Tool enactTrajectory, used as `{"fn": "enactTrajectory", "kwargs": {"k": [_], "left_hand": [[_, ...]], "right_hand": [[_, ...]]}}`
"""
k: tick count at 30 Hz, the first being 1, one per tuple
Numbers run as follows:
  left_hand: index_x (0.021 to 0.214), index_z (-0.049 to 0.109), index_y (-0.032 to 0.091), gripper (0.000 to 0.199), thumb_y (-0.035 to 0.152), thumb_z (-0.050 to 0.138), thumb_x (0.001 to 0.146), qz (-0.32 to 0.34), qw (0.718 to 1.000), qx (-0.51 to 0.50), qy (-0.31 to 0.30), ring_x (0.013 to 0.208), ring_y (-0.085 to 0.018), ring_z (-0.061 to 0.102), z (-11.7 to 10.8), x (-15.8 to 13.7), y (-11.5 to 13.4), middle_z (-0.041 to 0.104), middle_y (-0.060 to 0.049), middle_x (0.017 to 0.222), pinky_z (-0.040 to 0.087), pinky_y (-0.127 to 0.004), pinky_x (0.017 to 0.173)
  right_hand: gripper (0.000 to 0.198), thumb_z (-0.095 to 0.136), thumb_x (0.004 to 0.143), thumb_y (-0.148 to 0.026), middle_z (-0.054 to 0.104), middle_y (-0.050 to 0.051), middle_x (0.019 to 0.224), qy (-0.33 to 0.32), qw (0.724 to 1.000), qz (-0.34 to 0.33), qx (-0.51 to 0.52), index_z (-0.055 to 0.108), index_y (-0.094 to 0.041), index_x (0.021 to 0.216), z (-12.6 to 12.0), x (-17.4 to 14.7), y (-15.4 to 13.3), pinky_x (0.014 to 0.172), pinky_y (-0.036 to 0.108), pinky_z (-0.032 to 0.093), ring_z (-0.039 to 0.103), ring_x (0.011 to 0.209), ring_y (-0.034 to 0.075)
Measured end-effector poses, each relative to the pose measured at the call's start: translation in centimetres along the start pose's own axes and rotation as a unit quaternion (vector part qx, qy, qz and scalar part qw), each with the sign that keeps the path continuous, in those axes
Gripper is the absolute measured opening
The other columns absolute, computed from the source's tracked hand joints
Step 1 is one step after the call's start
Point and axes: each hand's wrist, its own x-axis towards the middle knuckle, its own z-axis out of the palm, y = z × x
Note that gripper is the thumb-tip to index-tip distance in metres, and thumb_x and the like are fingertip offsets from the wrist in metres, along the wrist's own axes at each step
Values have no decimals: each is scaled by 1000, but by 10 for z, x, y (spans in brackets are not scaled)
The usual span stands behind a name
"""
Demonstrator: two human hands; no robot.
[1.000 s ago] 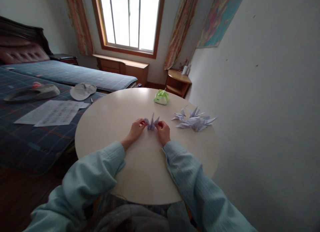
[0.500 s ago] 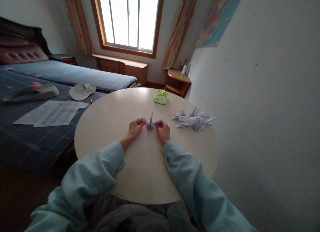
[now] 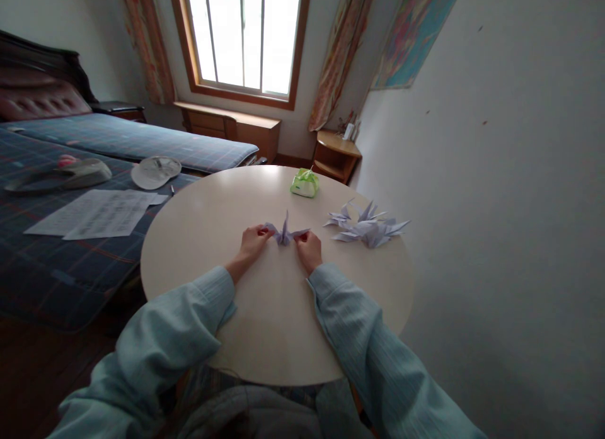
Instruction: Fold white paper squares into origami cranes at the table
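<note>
Clearly, the paper crane [image 3: 284,237] sits between both pinching hands [image 3: 309,251].

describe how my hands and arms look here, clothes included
The left sleeve and right sleeve are long, loose and pale blue-green, with creases and fine lines in the cloth. Their cuffs end loosely near the wrists. The left hand and right hand are bare, without gloves; no watch shows, and the fingers are too small to rule out rings.
</note>
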Motion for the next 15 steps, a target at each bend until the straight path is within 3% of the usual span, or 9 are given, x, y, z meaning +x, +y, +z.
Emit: {"fn": "enactTrajectory", "kwargs": {"k": [15], "left_hand": [[67, 66, 15, 20, 34, 59, 64, 6, 1000, -17, 3, 59, -14, 57, 1, -2, 1, 66, -3, 64, 40, -22, 52]], "right_hand": [[8, 55, 65, -23, 63, 5, 69, 23, 999, -19, -16, 61, -18, 65, 8, 8, 18, 66, 25, 41, 55, 74, 16]]}}
